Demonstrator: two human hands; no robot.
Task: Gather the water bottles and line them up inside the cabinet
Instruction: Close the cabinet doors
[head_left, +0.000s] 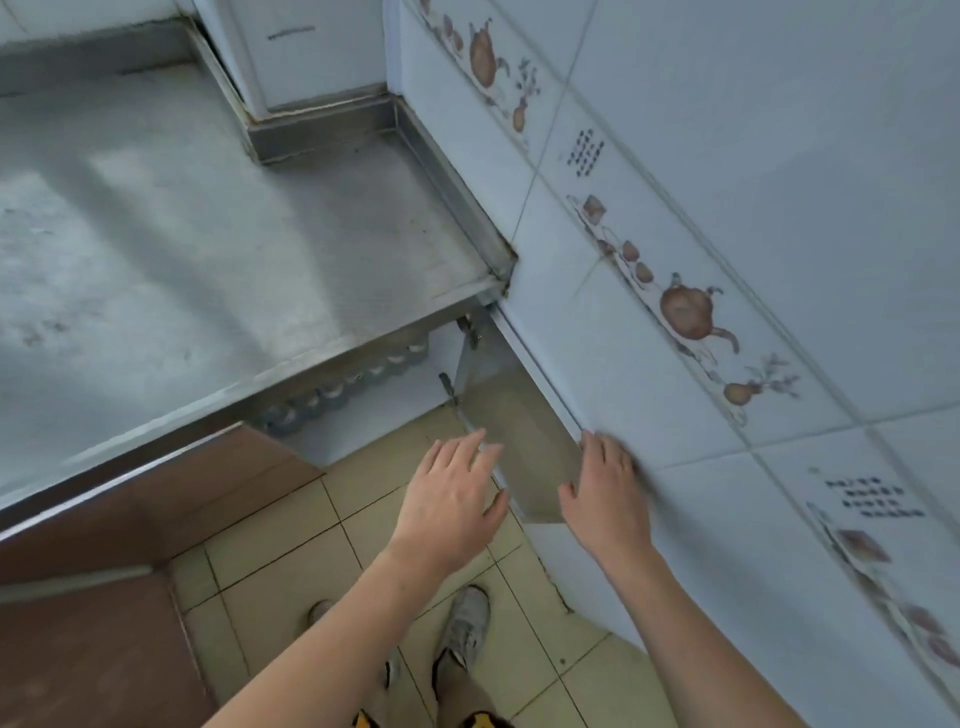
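1. Under the worktop (208, 234), inside the open cabinet (415, 415): water bottles (337, 392) in a row, caps showing.
2. Left hand (449, 499): fingers spread, holding nothing.
3. Right hand (605, 493): fingers straight, near the cabinet door (519, 441); contact unclear.
4. Risk: door swung shut carelessly could pinch fingers or jolt the row over.
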